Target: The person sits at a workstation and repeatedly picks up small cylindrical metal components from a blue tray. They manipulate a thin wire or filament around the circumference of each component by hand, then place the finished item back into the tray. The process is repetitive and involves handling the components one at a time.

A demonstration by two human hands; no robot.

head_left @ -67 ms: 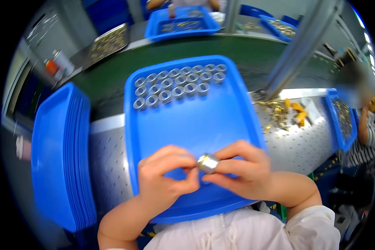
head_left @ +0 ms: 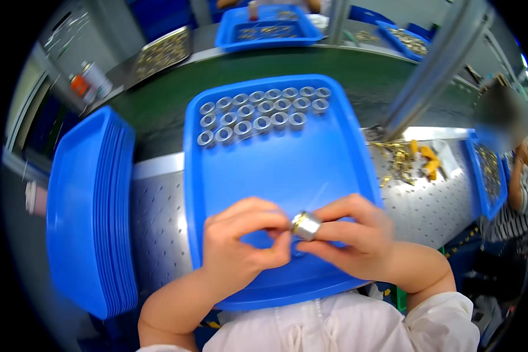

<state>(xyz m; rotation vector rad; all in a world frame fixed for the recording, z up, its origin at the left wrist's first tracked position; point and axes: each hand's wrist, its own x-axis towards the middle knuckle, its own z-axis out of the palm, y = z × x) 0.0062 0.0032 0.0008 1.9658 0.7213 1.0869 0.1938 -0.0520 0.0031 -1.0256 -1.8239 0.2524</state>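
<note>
Between my hands, above the near part of a blue tray (head_left: 287, 167), is a short silver metal cylinder (head_left: 309, 227) with a gold-coloured edge at its left end. My right hand (head_left: 358, 237) grips the cylinder's right side between thumb and fingers. The fingers of my left hand (head_left: 240, 243) are pinched together against the gold-coloured end; whatever they hold there is hidden. Several similar silver rings (head_left: 262, 124) stand in three rows at the tray's far end.
Nested blue trays (head_left: 79, 217) stand at the left. Gold-coloured strips (head_left: 400, 164) and yellow pieces (head_left: 431, 163) lie on the perforated metal table (head_left: 158, 217), right of my tray. A metal post (head_left: 431, 70) rises nearby. A person (head_left: 519, 188) sits at far right beside another filled tray (head_left: 488, 173).
The whole view has shifted slightly, so the scene sits a little further right. Both hands keep the same hold around the metal cylinder.
</note>
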